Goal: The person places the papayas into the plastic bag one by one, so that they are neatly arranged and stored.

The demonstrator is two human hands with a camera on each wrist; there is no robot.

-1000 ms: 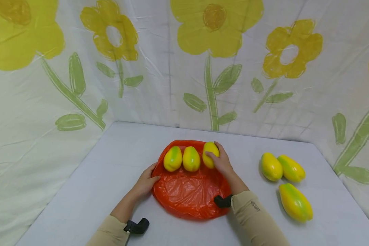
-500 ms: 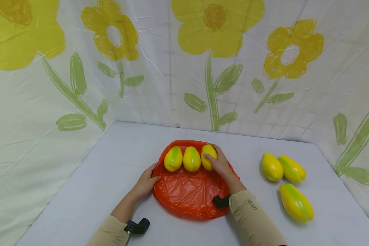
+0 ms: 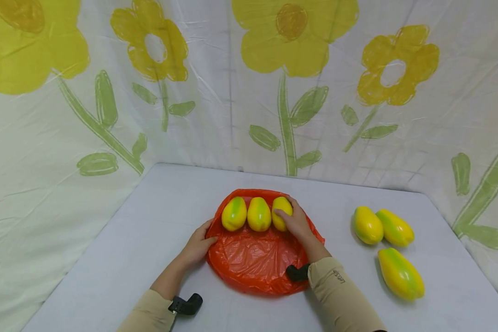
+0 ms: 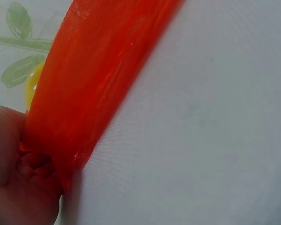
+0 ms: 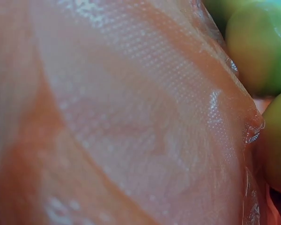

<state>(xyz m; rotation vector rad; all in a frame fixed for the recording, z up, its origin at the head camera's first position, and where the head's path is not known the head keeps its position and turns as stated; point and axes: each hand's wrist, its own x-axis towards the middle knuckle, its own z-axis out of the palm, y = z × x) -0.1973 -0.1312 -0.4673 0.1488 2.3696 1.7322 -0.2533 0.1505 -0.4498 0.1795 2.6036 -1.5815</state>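
Observation:
A red plastic bag [image 3: 254, 258] lies spread open on the table in the head view. At its left edge my left hand [image 3: 196, 244] holds the rim between thumb and fingers; the left wrist view shows the bag's red side [image 4: 89, 79] in that grip. Three yellow papayas with green streaks sit in a row inside, along the far side: a left one [image 3: 234, 214], a middle one [image 3: 259, 215] and a right one [image 3: 282, 205]. My right hand [image 3: 297, 224] grips the right papaya, its thumb across the front. In the right wrist view, translucent plastic [image 5: 154, 117] covers most of the picture.
To the right on the white table [image 3: 157, 198], two papayas touch, one [image 3: 368, 226] beside another [image 3: 395, 228]. A larger papaya [image 3: 401, 274] lies nearer the front. Behind the table hangs a white curtain [image 3: 215, 115] printed with yellow flowers.
My right hand has moved slightly left and down, bringing its papaya closer to the middle one. The bag's right edge now shows past the right forearm. My left hand has stayed in place.

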